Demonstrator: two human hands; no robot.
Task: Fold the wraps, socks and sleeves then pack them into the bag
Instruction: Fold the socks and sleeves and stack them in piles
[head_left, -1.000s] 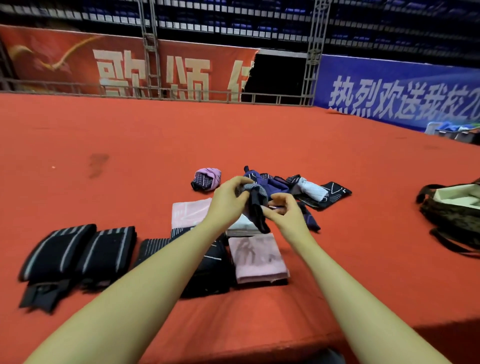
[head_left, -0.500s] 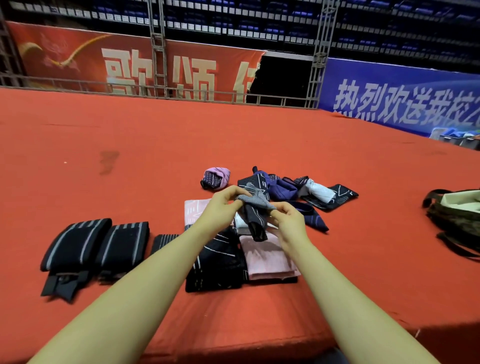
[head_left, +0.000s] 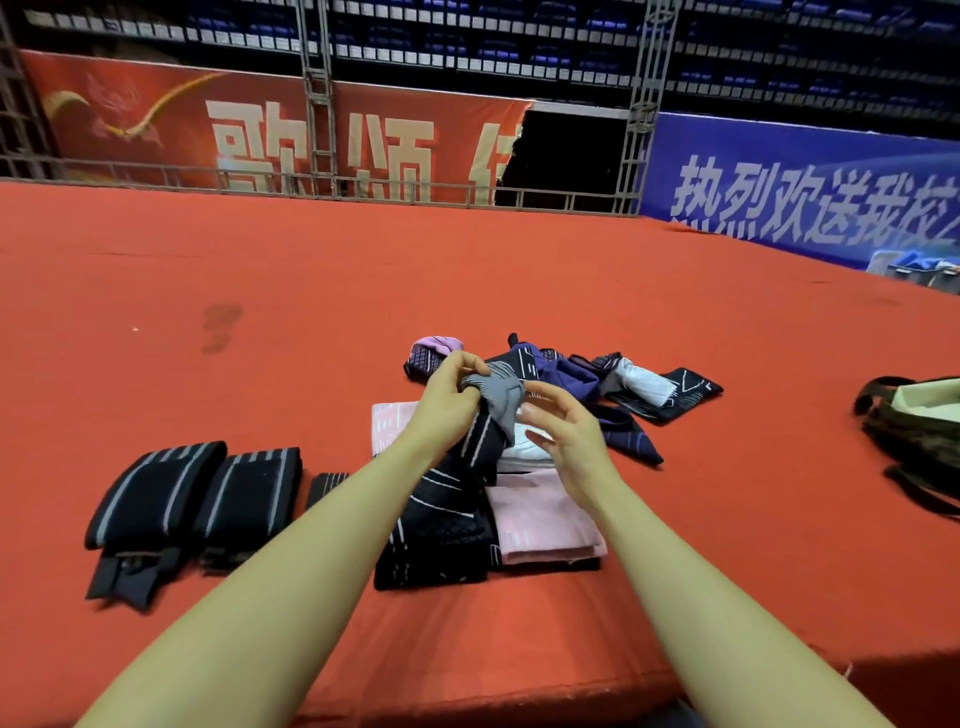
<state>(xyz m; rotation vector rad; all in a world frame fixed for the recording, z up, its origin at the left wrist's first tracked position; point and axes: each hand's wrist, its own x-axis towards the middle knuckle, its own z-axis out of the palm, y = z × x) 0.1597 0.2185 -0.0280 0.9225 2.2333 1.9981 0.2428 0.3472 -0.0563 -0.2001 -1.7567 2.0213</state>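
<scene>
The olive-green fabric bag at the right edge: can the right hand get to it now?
Probably yes. The right hand holds nothing, and only bare red carpet lies between it and the olive-green fabric bag, whose top is open.

A broad red carpeted platform (head_left: 519, 270) fills the near ground, with a darker stain (head_left: 221, 327) toward its left side. Along its far edge runs a low metal railing (head_left: 322, 182). Behind it hang a red banner (head_left: 171, 124) and a blue banner (head_left: 800, 182), both with large pale characters, between grey truss columns (head_left: 641, 104). Dim rows of seating (head_left: 519, 47) rise above.
</scene>
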